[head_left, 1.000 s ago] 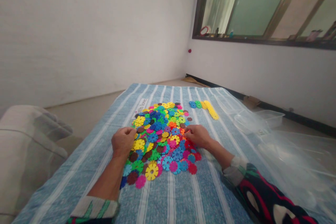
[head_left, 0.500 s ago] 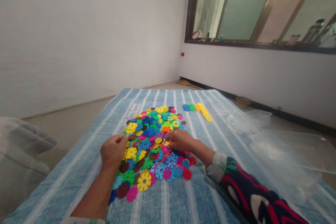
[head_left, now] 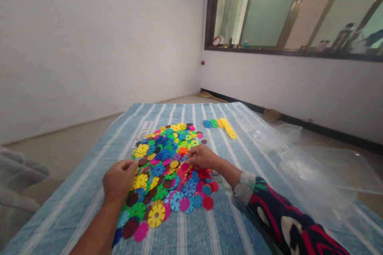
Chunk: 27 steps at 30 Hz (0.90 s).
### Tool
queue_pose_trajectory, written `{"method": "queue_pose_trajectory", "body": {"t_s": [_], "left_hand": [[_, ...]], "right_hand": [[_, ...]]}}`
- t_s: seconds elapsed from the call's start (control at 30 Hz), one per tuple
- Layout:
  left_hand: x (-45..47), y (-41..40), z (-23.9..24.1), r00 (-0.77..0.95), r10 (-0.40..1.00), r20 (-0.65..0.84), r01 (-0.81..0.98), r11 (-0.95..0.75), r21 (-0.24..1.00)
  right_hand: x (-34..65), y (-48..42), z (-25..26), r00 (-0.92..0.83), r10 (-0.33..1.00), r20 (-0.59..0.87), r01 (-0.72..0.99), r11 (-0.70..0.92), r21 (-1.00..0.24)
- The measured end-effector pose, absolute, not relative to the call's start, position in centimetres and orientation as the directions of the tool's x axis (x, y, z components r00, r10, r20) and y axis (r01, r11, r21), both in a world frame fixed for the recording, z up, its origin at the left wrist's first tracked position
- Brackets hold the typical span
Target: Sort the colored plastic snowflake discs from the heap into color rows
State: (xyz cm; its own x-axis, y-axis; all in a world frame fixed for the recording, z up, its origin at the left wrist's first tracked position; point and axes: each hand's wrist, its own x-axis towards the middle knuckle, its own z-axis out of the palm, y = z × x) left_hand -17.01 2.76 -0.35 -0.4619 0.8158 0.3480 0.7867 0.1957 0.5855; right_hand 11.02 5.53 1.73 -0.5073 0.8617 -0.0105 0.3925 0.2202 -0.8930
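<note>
A pile of flower-shaped plastic discs in many colours lies on a blue striped cloth. At the pile's left edge is my left hand, its fingers curled and the thumb pressed to them beside some yellow discs. What it holds, if anything, is hidden. My right hand reaches over the right side of the pile, fingertips pinched together above pink and red discs. Whether a disc is between those fingertips I cannot make out. Beyond the pile, a joined row of discs runs from blue and green to yellow.
Clear plastic containers and a large transparent lid or bin stand along the right side. Sheer whitish fabric shows at the left. A window ledge with bottles is on the far wall.
The view has shifted slightly, so the pile and row appear a little further left. My right fingertips have come closer together over the pile; my left hand stays at its left edge.
</note>
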Motion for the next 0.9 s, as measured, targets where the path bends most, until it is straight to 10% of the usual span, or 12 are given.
{"method": "queue_pose_trajectory", "body": {"t_s": [0.53,0.9], "left_hand": [[-17.1,2.7,-0.6,-0.440,0.812,0.384,0.797,0.156,0.583],[-17.0,2.6,-0.6,-0.438,0.815,0.379,0.794,0.153,0.589]], "right_hand": [[25.8,12.0,2.7,-0.015,0.987,0.163,0.763,0.116,-0.636],[30.4,13.9,3.0,-0.037,0.999,0.008,0.887,0.037,-0.459]]}}
